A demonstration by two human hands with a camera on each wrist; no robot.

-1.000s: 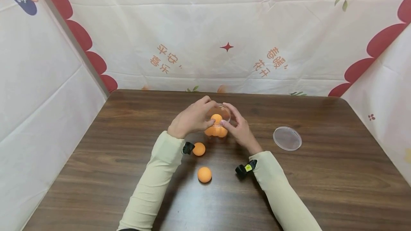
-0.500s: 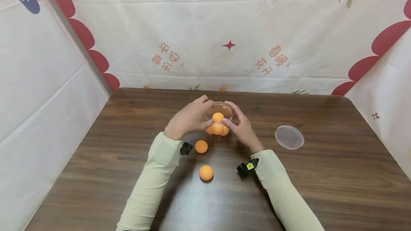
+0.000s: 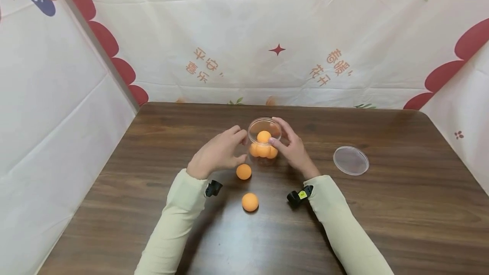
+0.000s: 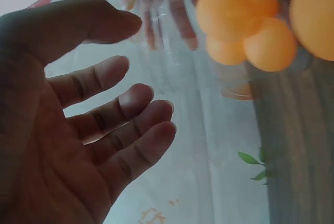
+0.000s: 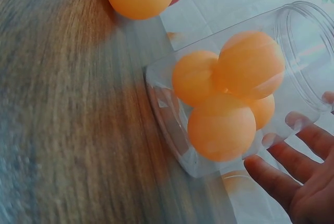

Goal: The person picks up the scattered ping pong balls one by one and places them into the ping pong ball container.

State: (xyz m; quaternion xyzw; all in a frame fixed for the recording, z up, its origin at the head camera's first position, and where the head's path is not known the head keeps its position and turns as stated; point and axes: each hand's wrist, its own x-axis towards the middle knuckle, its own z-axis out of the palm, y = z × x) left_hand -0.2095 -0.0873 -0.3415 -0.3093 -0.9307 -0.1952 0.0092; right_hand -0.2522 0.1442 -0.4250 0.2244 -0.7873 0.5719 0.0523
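A clear plastic jar (image 3: pixel 253 138) stands at the far middle of the table, its top uncovered and several orange ping-pong balls (image 5: pixel 222 127) inside. My right hand (image 3: pixel 295 152) grips it near the rim, thumb in front and fingers along the far right side. To the left of the jar, my left hand (image 3: pixel 217 152) holds nothing. Its fingers are loosely bent and apart from the jar in the left wrist view. One loose orange ball (image 3: pixel 243 172) lies just below the left thumb, and a second loose ball (image 3: pixel 250 202) sits nearer the front.
A round clear lid (image 3: pixel 351 161) lies flat on the brown wooden table (image 3: pixel 401 207), right of the right hand. Behind the table hangs a white printed cloth (image 3: pixel 244 33), with more white cloth at both sides.
My left hand has let go of the jar and drawn back to the left. The right hand keeps its grip. The whole head view has shifted slightly.
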